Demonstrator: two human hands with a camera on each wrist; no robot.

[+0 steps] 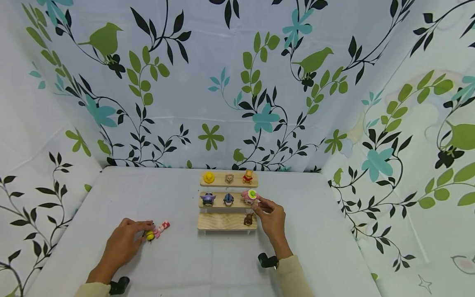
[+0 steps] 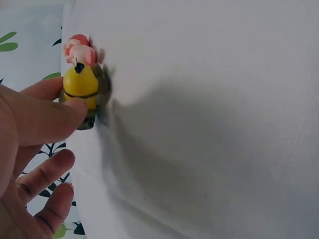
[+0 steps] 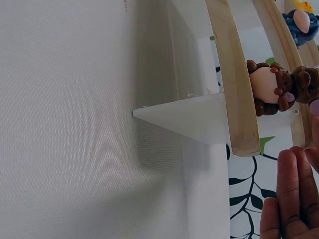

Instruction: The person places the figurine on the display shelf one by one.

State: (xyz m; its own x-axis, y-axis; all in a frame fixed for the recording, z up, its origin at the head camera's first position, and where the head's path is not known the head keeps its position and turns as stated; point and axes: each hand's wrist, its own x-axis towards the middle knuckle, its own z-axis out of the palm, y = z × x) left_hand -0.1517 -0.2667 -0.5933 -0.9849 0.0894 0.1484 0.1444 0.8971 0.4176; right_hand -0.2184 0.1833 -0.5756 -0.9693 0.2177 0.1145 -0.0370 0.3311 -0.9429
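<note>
My left hand (image 1: 124, 243) pinches a small yellow figurine (image 2: 81, 83) with a dark band round its middle, close over the white table. Right beside it lies a pink-and-red figurine (image 1: 162, 228). At the right end of the middle shelf (image 1: 219, 205), my right hand (image 1: 272, 216) grips a pink figurine (image 1: 248, 194) with a round green-and-yellow patch. Below that hand, a brown figurine (image 1: 248, 219) with a pale belly (image 3: 264, 84) stands on the lowest shelf (image 1: 220, 222). The right wrist view shows only part of the right hand's fingers (image 3: 294, 189).
A purple figurine (image 1: 208, 199) and a blue one (image 1: 228, 200) share the middle shelf. On the top shelf (image 1: 219, 184) are a yellow round figure (image 1: 209, 177), a tan one (image 1: 229, 178) and a yellow bear in red (image 1: 248, 177). Patterned cloth (image 1: 185, 82) hangs behind the table (image 1: 178, 189).
</note>
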